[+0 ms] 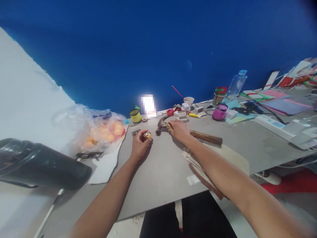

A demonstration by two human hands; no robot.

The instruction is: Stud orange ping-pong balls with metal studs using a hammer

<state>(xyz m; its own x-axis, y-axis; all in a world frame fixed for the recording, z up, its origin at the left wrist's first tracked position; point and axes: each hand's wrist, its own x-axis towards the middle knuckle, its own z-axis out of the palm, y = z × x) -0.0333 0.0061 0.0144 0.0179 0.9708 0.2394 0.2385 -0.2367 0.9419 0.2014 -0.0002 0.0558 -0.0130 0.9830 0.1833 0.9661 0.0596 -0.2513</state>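
My left hand (139, 144) is closed around a small round golden-brown object (147, 135), holding it against the grey tabletop (160, 172). My right hand (178, 130) rests on a hammer, fingers wrapped over the neck just behind its rusty metal head (161, 125). The wooden handle (206, 137) runs out to the right past my wrist and lies on the table. The two hands are a short gap apart.
A clear plastic bag of orange fruit (99, 130) sits left of my left hand. A black cylinder (37, 165) juts in at the near left. Small cups, boxes, a pink pot (219, 111), a bottle (236, 84) and papers crowd the back right.
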